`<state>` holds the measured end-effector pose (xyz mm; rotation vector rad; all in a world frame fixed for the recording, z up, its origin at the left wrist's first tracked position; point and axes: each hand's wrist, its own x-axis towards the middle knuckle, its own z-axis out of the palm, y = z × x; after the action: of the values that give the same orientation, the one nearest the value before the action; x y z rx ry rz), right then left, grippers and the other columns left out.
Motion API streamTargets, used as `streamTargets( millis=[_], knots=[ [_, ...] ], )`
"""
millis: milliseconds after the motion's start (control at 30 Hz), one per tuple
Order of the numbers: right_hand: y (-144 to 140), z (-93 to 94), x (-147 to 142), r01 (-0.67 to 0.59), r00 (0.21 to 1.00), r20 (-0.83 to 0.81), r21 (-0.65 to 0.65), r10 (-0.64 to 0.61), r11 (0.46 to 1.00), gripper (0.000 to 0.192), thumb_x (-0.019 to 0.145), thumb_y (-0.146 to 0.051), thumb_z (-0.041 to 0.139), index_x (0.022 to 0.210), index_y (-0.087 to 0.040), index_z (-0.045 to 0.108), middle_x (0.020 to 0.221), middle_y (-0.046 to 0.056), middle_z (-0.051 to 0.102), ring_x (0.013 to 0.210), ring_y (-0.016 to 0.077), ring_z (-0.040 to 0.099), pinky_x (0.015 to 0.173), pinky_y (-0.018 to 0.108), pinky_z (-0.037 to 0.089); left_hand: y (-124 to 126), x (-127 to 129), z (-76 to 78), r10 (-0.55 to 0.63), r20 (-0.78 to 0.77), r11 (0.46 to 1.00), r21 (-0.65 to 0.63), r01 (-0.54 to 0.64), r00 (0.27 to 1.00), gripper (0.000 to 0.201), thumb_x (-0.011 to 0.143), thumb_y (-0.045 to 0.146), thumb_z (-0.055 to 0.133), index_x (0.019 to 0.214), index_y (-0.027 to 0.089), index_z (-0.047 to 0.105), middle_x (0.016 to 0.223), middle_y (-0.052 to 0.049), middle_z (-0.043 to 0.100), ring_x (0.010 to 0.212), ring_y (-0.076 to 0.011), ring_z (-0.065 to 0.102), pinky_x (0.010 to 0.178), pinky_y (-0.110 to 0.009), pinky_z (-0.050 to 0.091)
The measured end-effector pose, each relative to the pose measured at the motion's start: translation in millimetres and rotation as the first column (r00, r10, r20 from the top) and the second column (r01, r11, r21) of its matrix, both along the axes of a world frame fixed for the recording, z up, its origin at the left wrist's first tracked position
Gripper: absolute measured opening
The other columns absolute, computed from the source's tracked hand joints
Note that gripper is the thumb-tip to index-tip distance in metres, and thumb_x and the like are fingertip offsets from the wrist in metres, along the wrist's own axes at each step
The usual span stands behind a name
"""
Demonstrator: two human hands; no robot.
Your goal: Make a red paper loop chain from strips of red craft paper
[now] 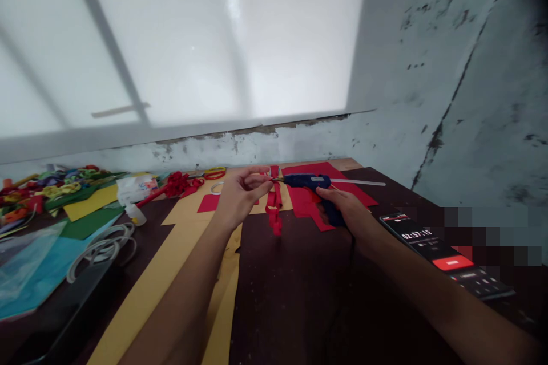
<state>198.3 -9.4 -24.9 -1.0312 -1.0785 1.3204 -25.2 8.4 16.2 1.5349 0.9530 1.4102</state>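
Right hand (345,208) wraps around the grip of a blue glue gun (309,182), fingers closed on the handle, the clear glue stick poking out behind it, away from the left hand. The nozzle points straight across at the left hand (240,193), and that reads as deliberate: the tip meets the paper right where the fingers can steady it.

Left hand is pinched shut, thumb and fingertips closing on the top of a red paper chain (274,205), which dangles just below the fingers and trails down toward the dark table (291,285). Holding it up by the top link likely keeps the loops free of the surface and presents one end to the nozzle.

Under the right hand lie red paper sheets (306,199), close by for reaching. Beyond the left hand, yellow paper strips (180,251) run along the table, with tape rolls (103,245) further out. Just outside the right wrist, a phone (445,254) lies face up showing a running timer, placed where a glance catches it.
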Motion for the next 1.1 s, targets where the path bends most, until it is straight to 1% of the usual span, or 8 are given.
streamTargets(
  millis=[200, 333, 467, 633, 833, 933, 1033, 1100],
  knots=[
    [2.4, -2.7, 1.7, 0.023, 0.997, 0.067, 0.057, -0.026, 0.998, 0.038, 0.073, -0.052, 0.073, 0.076, -0.015, 0.062, 0.061, -0.002, 0.052, 0.05, 0.009, 0.044, 0.046, 0.023, 0.033, 1.2, -0.7, -0.5, 0.001, -0.016, 1.0, 0.0, -0.001, 1.0, 0.038, 0.067, 0.023, 0.081, 0.103, 0.016, 0.07, 0.083, -0.003, 0.072, 0.077, -0.015, 0.067, 0.076, -0.027, 0.052],
    [-3.4, -0.1, 3.7, 0.064, 0.966, 0.23, 0.237, -0.12, 0.969, 0.041, 0.078, -0.056, 0.068, 0.079, -0.015, 0.063, 0.06, -0.004, 0.047, 0.051, 0.009, 0.041, 0.047, 0.023, 0.03, 3.4, -2.3, -2.0, -0.011, -0.011, 1.0, 0.004, 0.011, 1.0, 0.041, 0.067, 0.023, 0.081, 0.105, 0.015, 0.069, 0.083, -0.003, 0.072, 0.079, -0.0149, 0.067, 0.079, -0.028, 0.052],
    [-15.1, 8.9, 2.8, 0.101, 0.863, 0.395, 0.473, -0.314, 0.875, 0.035, 0.083, -0.05, 0.065, 0.082, -0.015, 0.067, 0.067, 0.0, 0.057, 0.06, 0.0122, 0.049, 0.055, 0.024, 0.036, 4.6, -3.1, -3.4, -0.007, -0.028, 1.0, 0.001, 0.007, 1.0, 0.042, 0.068, 0.024, 0.081, 0.107, 0.015, 0.068, 0.087, -0.005, 0.072, 0.08, -0.0163, 0.068, 0.08, -0.03, 0.053],
    [-25.5, 14.6, 0.9, 0.132, 0.758, 0.433, 0.631, -0.488, 0.764, 0.029, 0.082, -0.045, 0.068, 0.085, -0.016, 0.069, 0.07, 0.002, 0.064, 0.063, 0.0159, 0.055, 0.058, 0.026, 0.041, 3.1, -2.3, -2.3, 0.015, -0.018, 1.0, 0.002, -0.015, 1.0, 0.042, 0.067, 0.025, 0.081, 0.105, 0.014, 0.068, 0.086, -0.005, 0.071, 0.081, -0.0164, 0.068, 0.082, -0.031, 0.054],
    [-19.0, 17.5, 12.0, 0.47, 0.637, 0.228, 0.642, -0.736, 0.606, 0.034, 0.085, -0.05, 0.061, 0.084, -0.017, 0.065, 0.068, 0.002, 0.063, 0.059, 0.0158, 0.055, 0.055, 0.027, 0.041, 2.5, -5.2, 0.9, 0.053, 0.011, 0.998, 0.019, -0.053, 0.999, 0.039, 0.067, 0.025, 0.082, 0.103, 0.013, 0.07, 0.086, -0.005, 0.072, 0.08, -0.0153, 0.068, 0.081, -0.03, 0.055],
    [-6.3, 13.0, 18.6, 0.47, 0.651, 0.333, 0.529, -0.682, 0.707, 0.042, 0.085, -0.056, 0.057, 0.07, -0.017, 0.06, 0.059, 0.001, 0.057, 0.054, 0.0152, 0.053, 0.051, 0.026, 0.037, 3.1, -9.3, 2.6, 0.085, 0.019, 0.994, 0.059, -0.086, 0.996, 0.037, 0.068, 0.026, 0.081, 0.102, 0.014, 0.071, 0.086, -0.005, 0.073, 0.081, -0.0158, 0.069, 0.08, -0.029, 0.055],
    [5.6, 1.6, 19.2, 0.369, 0.688, 0.528, 0.334, -0.497, 0.867, 0.045, 0.082, -0.057, 0.057, 0.065, -0.016, 0.063, 0.053, 0.001, 0.055, 0.052, 0.0166, 0.055, 0.049, 0.026, 0.036, 5.9, -16.7, 5.1, 0.167, 0.043, 0.978, 0.12, -0.171, 0.985, 0.036, 0.067, 0.026, 0.081, 0.1, 0.014, 0.072, 0.089, -0.007, 0.075, 0.083, -0.0176, 0.07, 0.078, -0.028, 0.056],
    [8.6, -6.4, 14.9, 0.286, 0.699, 0.612, 0.236, -0.37, 0.929, 0.045, 0.081, -0.056, 0.058, 0.069, -0.014, 0.068, 0.052, 0.002, 0.056, 0.052, 0.0171, 0.056, 0.048, 0.026, 0.035, 9.3, -24.0, 7.4, 0.249, 0.116, 0.948, 0.175, -0.267, 0.961, 0.035, 0.066, 0.024, 0.082, 0.098, 0.013, 0.073, 0.089, -0.008, 0.075, 0.085, -0.0183, 0.071, 0.081, -0.029, 0.056]
  ],
)
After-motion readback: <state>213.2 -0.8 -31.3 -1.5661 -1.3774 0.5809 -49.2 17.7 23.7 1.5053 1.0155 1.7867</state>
